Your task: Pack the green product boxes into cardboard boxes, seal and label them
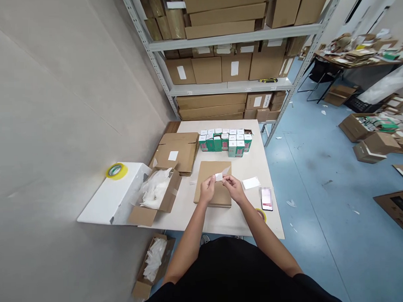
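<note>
A small white label (218, 177) is stretched between my hands above a flat brown cardboard box (214, 168). My left hand (208, 189) pinches its left end. Closed fingers of my right hand (234, 188) meet at its right end. Just above them shows a thin, whitish see-through piece (226, 170), perhaps backing paper; what it is fastened to is too small to tell. To the right of the box lies a white sheet or card (251, 182). Beyond it is a phone (266, 199) with a lit screen.
Green-and-white small boxes (217, 144) stand grouped at the table's back. Folded cartons (178, 154) and an open carton of white plastic (156, 188) are on the left. Yellow tape rolls lie on a white box (116, 171) and by my right forearm. A loaded shelf (232, 87) stands behind.
</note>
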The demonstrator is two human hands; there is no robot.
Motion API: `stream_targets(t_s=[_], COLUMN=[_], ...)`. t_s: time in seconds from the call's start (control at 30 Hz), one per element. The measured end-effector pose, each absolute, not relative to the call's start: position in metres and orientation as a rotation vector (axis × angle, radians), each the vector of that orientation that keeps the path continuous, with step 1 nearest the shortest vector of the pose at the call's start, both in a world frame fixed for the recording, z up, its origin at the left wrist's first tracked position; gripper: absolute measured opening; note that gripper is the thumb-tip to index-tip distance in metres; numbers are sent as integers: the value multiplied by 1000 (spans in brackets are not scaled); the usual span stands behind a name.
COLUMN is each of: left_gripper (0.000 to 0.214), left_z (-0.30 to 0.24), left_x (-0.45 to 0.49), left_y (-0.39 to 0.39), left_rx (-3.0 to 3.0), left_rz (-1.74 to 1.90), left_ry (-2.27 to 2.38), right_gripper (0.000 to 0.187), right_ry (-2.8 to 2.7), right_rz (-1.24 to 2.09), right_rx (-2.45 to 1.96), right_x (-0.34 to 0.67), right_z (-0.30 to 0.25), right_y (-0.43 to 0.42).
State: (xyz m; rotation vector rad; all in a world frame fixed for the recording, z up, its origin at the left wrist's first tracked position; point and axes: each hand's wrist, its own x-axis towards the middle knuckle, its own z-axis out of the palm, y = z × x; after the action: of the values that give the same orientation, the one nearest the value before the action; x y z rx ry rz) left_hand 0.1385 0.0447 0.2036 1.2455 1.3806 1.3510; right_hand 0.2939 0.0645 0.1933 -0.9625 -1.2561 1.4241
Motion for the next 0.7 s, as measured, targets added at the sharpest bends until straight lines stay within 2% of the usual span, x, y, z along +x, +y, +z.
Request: stream_targets(t_s=[0.23,0.4,0.57,0.7], left_gripper=[56,39,43,36], left_z=[188,190,187,184], left_x=[157,148,143,152], left_y=[50,51,54,54], left_rx=[1113,1181,1006,1051], left_rz=[1323,1245,1477,1580], left_ry=[1333,1340,1590,1600], right_gripper=[22,14,20,29], right_ry=[-1402,-1451,-1291,-1174], right_rz=[1294,1344,1446,1597], right_rx=[-966,-928,-984,-997], right_x=[316,327,325,312], right_z=[192,176,165,169], right_y=[68,76,84,87])
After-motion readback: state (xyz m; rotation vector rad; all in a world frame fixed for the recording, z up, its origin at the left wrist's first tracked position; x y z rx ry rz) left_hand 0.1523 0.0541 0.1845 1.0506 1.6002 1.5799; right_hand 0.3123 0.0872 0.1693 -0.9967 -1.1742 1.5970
